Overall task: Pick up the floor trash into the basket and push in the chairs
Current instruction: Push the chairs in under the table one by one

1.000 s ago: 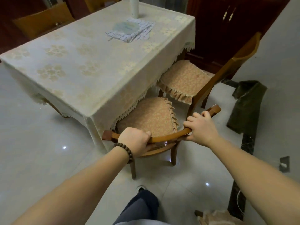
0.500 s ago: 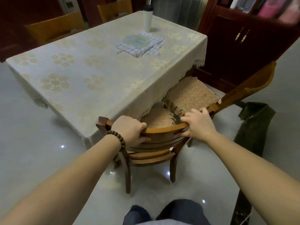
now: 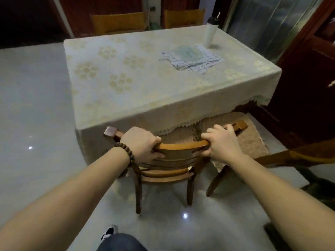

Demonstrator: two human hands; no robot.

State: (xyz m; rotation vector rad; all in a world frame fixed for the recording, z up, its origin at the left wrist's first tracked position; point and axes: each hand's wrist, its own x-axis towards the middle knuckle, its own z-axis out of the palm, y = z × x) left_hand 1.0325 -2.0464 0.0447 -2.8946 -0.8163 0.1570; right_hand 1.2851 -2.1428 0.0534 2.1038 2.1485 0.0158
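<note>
Vs 0.5 s ago: the chair (image 3: 168, 160) has gone further in, its seat now almost fully under the tablecloth (image 3: 145, 91) hem, where before a good part of the cushion showed. View has swung too, so the table edge now runs roughly straight across instead of diagonally. Left hand (image 3: 143, 145) grips the left part of the top rail, fingers curled over the front and thumb on the back slat; right hand (image 3: 222, 144) grips the right part the same way. Both grasps unchanged. Chair faces the table, back toward the person; the top rail's long axis runs left-right, about parallel to the near table edge, right end slightly further off. A second chair (image 3: 253, 147) sits just right of it, seat partly out from under the cloth, angled away; its backrest is cut off at the right frame edge. First chair's front legs and most of its seat are hidden by the cloth. A dark item (image 3: 317, 185) on the floor at right is partly cropped, hard to identify. Frame is soft with motion blur.
</note>
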